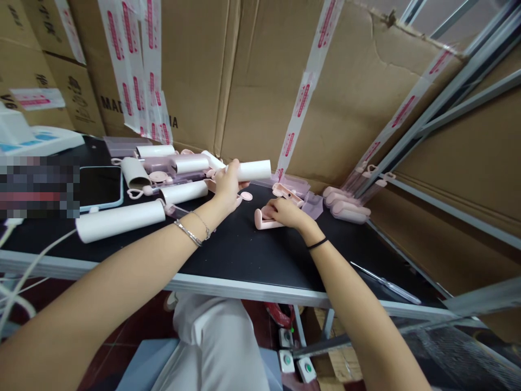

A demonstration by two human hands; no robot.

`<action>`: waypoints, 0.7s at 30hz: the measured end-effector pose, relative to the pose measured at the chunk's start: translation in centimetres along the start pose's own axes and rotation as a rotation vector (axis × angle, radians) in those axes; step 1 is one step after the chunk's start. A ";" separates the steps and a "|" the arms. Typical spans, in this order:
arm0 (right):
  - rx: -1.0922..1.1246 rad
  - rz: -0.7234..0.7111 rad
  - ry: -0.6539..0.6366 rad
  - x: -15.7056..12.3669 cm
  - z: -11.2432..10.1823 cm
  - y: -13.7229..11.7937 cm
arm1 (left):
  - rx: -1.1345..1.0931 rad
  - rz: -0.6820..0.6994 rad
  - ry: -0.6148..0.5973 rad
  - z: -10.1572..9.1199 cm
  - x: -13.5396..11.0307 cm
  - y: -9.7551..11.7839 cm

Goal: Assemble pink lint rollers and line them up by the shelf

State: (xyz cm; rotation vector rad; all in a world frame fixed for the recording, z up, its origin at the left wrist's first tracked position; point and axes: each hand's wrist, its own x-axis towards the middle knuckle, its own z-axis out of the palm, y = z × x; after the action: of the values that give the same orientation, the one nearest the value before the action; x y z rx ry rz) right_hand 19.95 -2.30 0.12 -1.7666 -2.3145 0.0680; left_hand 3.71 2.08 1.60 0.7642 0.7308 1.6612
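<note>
My left hand (pixel 227 189) is closed around a white paper roll (pixel 255 170), like a lint roller refill, held above the black table. Just below that hand is a small round pink piece (pixel 246 196); whether the fingers touch it I cannot tell. My right hand (pixel 290 212) has its fingers bent over a pink trough-shaped plastic case (pixel 258 220) lying on the table, and covers much of it. Behind the right hand lies another pink plastic part (pixel 288 193), near a translucent purple cover (pixel 313 206).
More white rolls (pixel 122 220) and pink-handled pieces (pixel 158 177) crowd the left. Several pink rollers (pixel 348 209) are bunched at the right. A screwdriver (pixel 386 283) lies near the front right edge. A phone (pixel 101 186) sits left; cardboard (pixel 260 81) walls the back.
</note>
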 end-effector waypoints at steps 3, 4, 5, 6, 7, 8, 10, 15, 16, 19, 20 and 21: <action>0.111 0.037 0.415 0.0 -0.2 0.1 | 0.009 -0.002 -0.006 -0.1 -0.1 -0.2; 0.184 0.073 0.578 0.0 -0.4 0.0 | 0.014 -0.007 -0.014 -0.1 -0.2 -0.2; 0.265 0.096 0.717 0.0 -0.5 -0.1 | 0.023 -0.011 -0.031 -0.1 -0.4 -0.3; 0.341 0.096 0.820 -0.1 -0.6 -0.2 | 0.037 -0.011 -0.055 -0.1 -0.6 -0.4; 0.396 0.075 0.887 -0.2 -0.7 -0.4 | 0.055 -0.008 -0.085 0.0 -0.8 -0.6; 0.425 0.039 0.921 -0.3 -0.7 -0.6 | 0.073 -0.003 -0.116 0.0 -1.0 -0.7; 0.430 -0.031 0.919 -0.3 -0.5 -1.0 | 0.094 0.011 -0.154 0.1 -1.4 -0.9; 0.458 -0.102 0.727 0.3 1.1 -1.3 | 0.085 -0.005 -0.150 0.3 -1.9 -0.8; 0.487 -0.108 0.683 0.4 1.4 -1.2 | 0.096 -0.020 -0.156 0.3 -1.9 -0.8; 0.595 -0.129 0.582 0.6 1.9 -0.8 | 0.149 -0.042 -0.189 0.2 -1.9 -0.7; 0.623 -0.143 0.560 0.6 2.0 -0.7 | 0.168 -0.043 -0.203 0.2 -2.0 -0.7; 0.644 -0.159 0.544 0.5 2.0 -0.6 | 0.184 -0.042 -0.219 0.1 -2.0 -0.7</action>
State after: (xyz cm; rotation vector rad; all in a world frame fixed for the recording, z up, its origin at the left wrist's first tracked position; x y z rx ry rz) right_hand 18.81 -1.76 -1.61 -1.1052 -1.7567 0.2406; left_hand 4.59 0.29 0.88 1.0365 0.7450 1.4577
